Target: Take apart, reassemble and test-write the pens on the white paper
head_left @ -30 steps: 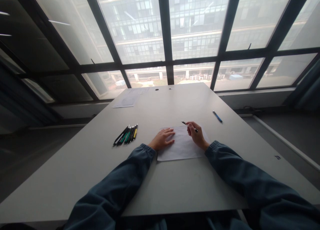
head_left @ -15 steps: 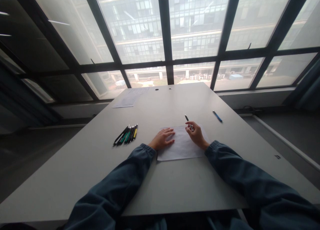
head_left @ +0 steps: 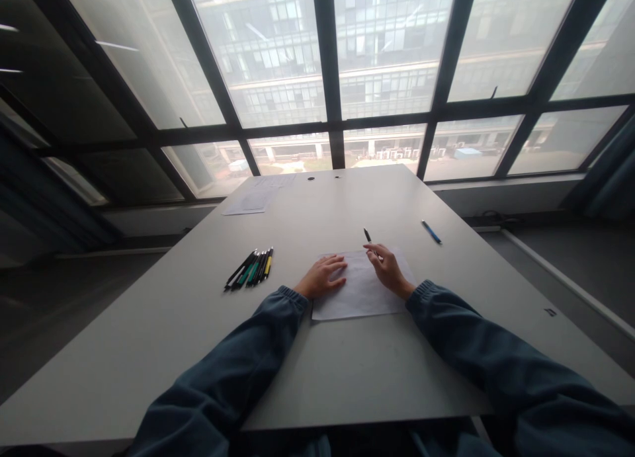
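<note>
A sheet of white paper (head_left: 361, 297) lies on the white table in front of me. My left hand (head_left: 322, 276) rests flat on its left part, fingers spread, holding nothing. Over the right part of the sheet, my right hand (head_left: 387, 268) grips a dark pen (head_left: 367, 235) between thumb and fingers. The pen's upper end points away from me; its lower part is hidden by the fingers. Left of the paper lies a bunch of several pens (head_left: 249, 268), black, green and yellow.
A blue pen (head_left: 431, 232) lies on the right side of the table (head_left: 188, 338). Printed sheets (head_left: 251, 198) lie at its far left. Two small dark items sit near the far edge, before large windows. A small dark mark (head_left: 550, 312) is near the right edge.
The pen in my right hand has shifted slightly left and its tilt has changed a little, with the fingers moving along. My left hand has stayed in place.
</note>
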`<state>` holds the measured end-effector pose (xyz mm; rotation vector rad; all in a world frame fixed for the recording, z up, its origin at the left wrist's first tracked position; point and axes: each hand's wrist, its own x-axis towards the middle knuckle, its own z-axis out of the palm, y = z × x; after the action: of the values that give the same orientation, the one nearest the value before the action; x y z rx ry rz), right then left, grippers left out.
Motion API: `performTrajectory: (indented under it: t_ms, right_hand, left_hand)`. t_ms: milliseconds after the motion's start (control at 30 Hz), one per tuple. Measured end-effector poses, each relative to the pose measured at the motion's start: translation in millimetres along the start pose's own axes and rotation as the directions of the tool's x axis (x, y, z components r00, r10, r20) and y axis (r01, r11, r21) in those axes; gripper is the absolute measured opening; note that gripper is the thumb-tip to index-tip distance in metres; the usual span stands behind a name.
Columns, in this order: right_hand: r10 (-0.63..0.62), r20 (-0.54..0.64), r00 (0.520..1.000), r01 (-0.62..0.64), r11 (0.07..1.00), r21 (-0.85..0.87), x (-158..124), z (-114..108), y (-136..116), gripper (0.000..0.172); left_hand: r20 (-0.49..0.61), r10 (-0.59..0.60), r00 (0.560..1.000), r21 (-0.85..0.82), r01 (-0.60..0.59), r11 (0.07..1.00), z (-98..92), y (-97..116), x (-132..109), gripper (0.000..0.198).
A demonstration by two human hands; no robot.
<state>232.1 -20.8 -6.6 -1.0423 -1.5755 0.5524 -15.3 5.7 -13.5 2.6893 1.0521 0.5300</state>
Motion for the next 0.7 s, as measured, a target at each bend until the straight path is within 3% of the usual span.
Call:
performTrajectory:
  t_ms: [167, 300, 400, 533, 700]
  right_hand:
    - [0.056, -0.072, 0.996, -0.051, 0.997, 0.066, 6.2, -2.4, 10.2, 0.038]
    - [0.056, -0.169, 0.984, -0.046, 0.997, 0.063, 23.1, -19.2, 24.8, 0.042]
    - [0.074, -0.311, 0.948, -0.075, 0.997, 0.007, 42.6, -47.6, 42.3, 0.057]
    - [0.089, -0.464, 0.881, -0.185, 0.969, -0.165, 64.0, -102.1, 77.4, 0.042]
    - [0.175, -0.587, 0.79, -0.393, 0.88, -0.268, 65.6, -161.6, 121.4, 0.038]
  left_hand:
    - [-0.006, -0.005, 1.0, -0.001, 0.005, 1.0, 1.4, -1.2, -0.2, 0.049]
    - [-0.003, -0.008, 1.0, 0.003, 0.008, 1.0, 1.9, -1.4, -0.4, 0.049]
    - [0.002, -0.014, 1.0, 0.004, 0.014, 1.0, 1.8, -1.2, -0.9, 0.049]
    - [0.009, -0.015, 1.0, 0.002, 0.015, 1.0, 1.0, -0.8, -1.5, 0.05]
    - [0.003, -0.013, 1.0, -0.003, 0.013, 1.0, -1.1, 0.5, -1.4, 0.05]
